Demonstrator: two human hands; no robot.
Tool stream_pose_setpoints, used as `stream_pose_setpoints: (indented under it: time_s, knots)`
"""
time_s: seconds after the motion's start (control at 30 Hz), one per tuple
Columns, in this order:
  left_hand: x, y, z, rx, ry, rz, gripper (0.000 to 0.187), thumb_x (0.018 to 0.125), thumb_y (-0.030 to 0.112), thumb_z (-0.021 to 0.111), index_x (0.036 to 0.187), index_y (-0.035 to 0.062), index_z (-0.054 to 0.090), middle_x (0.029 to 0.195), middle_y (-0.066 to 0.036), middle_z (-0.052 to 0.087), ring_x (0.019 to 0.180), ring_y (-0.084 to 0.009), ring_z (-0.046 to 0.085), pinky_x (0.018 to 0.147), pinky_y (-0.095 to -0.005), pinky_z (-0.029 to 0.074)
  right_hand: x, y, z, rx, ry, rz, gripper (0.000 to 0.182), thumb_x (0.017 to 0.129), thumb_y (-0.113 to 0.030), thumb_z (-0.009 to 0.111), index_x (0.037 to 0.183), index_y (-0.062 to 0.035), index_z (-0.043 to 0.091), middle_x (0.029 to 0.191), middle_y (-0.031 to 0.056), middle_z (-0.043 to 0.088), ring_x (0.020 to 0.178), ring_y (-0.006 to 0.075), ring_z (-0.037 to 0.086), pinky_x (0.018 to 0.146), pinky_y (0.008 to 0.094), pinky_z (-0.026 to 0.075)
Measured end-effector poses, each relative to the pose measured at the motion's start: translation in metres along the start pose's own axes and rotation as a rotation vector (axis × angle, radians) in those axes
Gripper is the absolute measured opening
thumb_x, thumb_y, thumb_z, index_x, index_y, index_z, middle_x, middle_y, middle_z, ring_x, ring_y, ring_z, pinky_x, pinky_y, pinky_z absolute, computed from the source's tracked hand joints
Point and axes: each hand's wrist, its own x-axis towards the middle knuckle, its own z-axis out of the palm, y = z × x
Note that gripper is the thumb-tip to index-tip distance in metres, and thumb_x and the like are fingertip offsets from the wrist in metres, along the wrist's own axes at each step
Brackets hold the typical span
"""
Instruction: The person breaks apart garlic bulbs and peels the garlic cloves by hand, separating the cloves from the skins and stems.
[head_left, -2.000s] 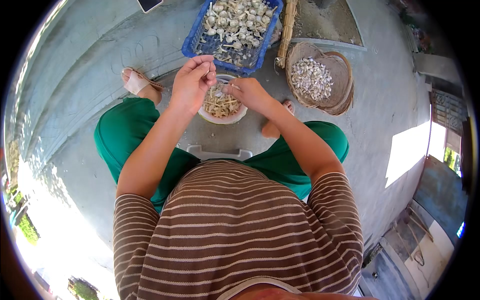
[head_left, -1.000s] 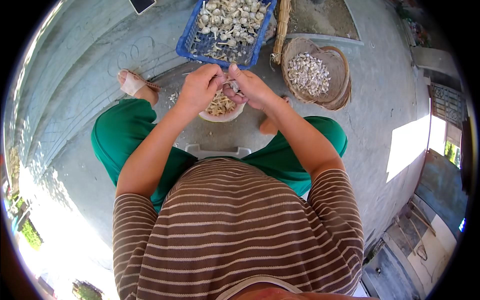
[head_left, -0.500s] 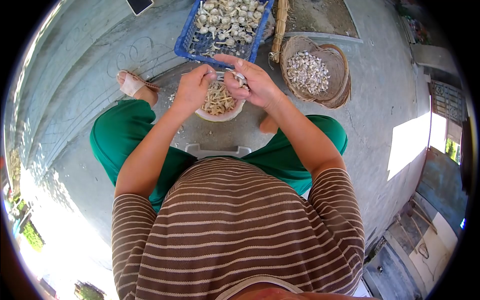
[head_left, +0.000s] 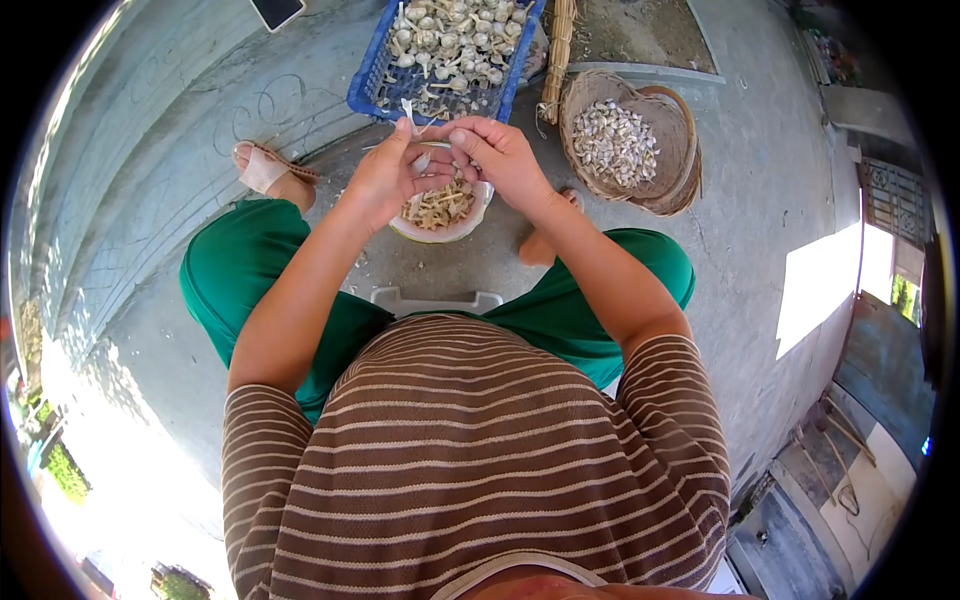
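My left hand (head_left: 385, 180) is above the bowl, palm partly turned up. A pale garlic clove (head_left: 421, 161) rests in its fingers, and a papery white piece of garlic stem and skin (head_left: 411, 112) sticks up by the thumb. Close against it, my right hand (head_left: 503, 165) is curled with thumb and fingers together around garlic, mostly hidden by the fingers. Below both hands, a white bowl (head_left: 440, 236) holds dry tan garlic skins and stem bits (head_left: 440, 206). The hands cover its far part.
Beyond my hands stands a blue plastic crate (head_left: 362, 82) with whole garlic bulbs (head_left: 455, 40). To the right, a wicker basket (head_left: 683, 150) holds loose cloves (head_left: 615, 142). A straw bundle (head_left: 556, 60) lies between them. A phone-like dark slab (head_left: 278, 10) is at upper left.
My left hand has opened from its pinch, turning palm up with a clove in the fingers. My right hand has turned over, its raised index finger now folded toward the left hand.
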Motion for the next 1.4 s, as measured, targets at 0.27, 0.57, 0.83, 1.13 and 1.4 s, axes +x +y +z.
stream_pose_setpoints:
  time_s: [0.27, 0.57, 0.83, 1.13, 1.4]
  knots:
    - [0.012, -0.021, -0.011, -0.13, 0.006, -0.063, 0.052, 0.095, 0.045, 0.039, 0.115, -0.0016, 0.049, 0.102, -0.013, 0.057, 0.088, -0.0211, 0.057, 0.083, -0.0369, 0.049, -0.003, 0.02, 0.012, -1.227, -0.122, -0.342, 0.024, 0.085, -0.017, 0.048, 0.105, -0.0044, 0.052, 0.092, 0.0138, 0.065, 0.078, 0.0304, 0.065, 0.062, 0.039, 0.053]
    - [0.016, -0.036, -0.016, 0.44, 0.047, 0.016, 0.021, 0.09, 0.012, 0.045, 0.106, 0.0048, 0.055, 0.107, -0.01, 0.06, 0.096, -0.024, 0.06, 0.084, -0.0371, 0.048, 0.005, 0.011, -0.07, -1.225, 0.306, -0.051, 0.026, 0.091, -0.028, 0.047, 0.088, -0.0029, 0.052, 0.073, 0.0201, 0.063, 0.071, 0.0384, 0.062, 0.062, 0.0471, 0.049]
    - [0.0, -0.038, -0.01, 1.522, 0.006, 0.461, 0.02, 0.085, 0.013, 0.052, 0.103, 0.0063, 0.057, 0.108, -0.014, 0.058, 0.099, -0.0324, 0.055, 0.087, -0.0394, 0.043, -0.019, 0.026, -0.223, -1.505, 0.781, 0.386, 0.033, 0.088, -0.029, 0.046, 0.112, -0.0071, 0.054, 0.099, 0.0223, 0.061, 0.094, 0.0388, 0.059, 0.082, 0.0494, 0.045]
    - [0.015, -0.003, 0.016, 0.324, 0.101, 0.212, 0.016, 0.092, 0.012, 0.046, 0.098, 0.0016, 0.057, 0.063, 0.001, 0.05, 0.057, -0.0054, 0.047, 0.055, -0.02, 0.04, 0.078, 0.046, -0.1, -0.932, 0.355, -0.221, 0.016, 0.083, -0.014, 0.056, 0.094, -0.0053, 0.063, 0.09, 0.0154, 0.062, 0.084, 0.0319, 0.061, 0.076, 0.0397, 0.048]
    - [0.019, 0.006, 0.017, 0.086, 0.121, 0.15, 0.016, 0.092, 0.014, 0.047, 0.1, 0.0048, 0.057, 0.07, 0.002, 0.053, 0.064, -0.006, 0.05, 0.058, -0.02, 0.04, 0.168, 0.151, -0.07, -1.464, 0.193, -0.04, 0.024, 0.079, -0.009, 0.057, 0.102, -0.0102, 0.062, 0.102, 0.015, 0.058, 0.089, 0.0318, 0.059, 0.081, 0.0392, 0.048]
